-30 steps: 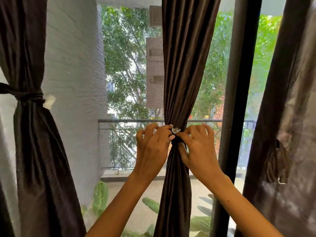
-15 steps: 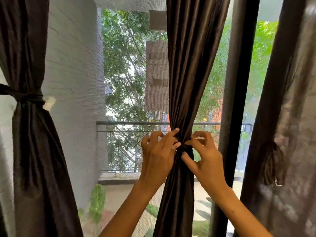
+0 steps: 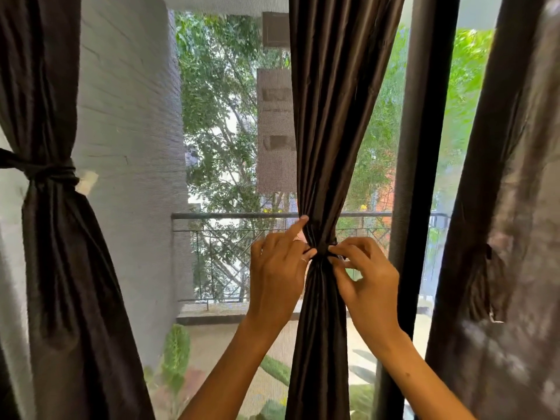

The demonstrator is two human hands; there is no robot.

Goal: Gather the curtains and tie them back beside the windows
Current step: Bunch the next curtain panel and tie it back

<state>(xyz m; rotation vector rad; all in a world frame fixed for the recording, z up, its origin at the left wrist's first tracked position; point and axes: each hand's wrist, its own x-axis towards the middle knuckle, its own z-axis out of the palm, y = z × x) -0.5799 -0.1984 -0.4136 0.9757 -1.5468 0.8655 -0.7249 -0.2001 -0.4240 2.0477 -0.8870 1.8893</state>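
My left hand point(image 3: 277, 277) pinches the dark tie point(image 3: 321, 255) at the left edge of the gathered middle curtain point(image 3: 325, 165), and my index finger, curled a moment ago, now points up along the folds. My right hand point(image 3: 368, 280) has its fingers point(image 3: 348, 247) curled onto the tie from the right, thumb below, and sits a little lower than half a second ago; the white tab seen one second back is no longer in sight. The bundle is cinched narrow between both hands, fanning wide above and hanging straight below. Close on its right stands the dark window post point(image 3: 424, 147). The left curtain point(image 3: 57, 253) hangs tied, well apart, with open screen between. Beyond runs the balcony railing point(image 3: 230, 216), then trees.
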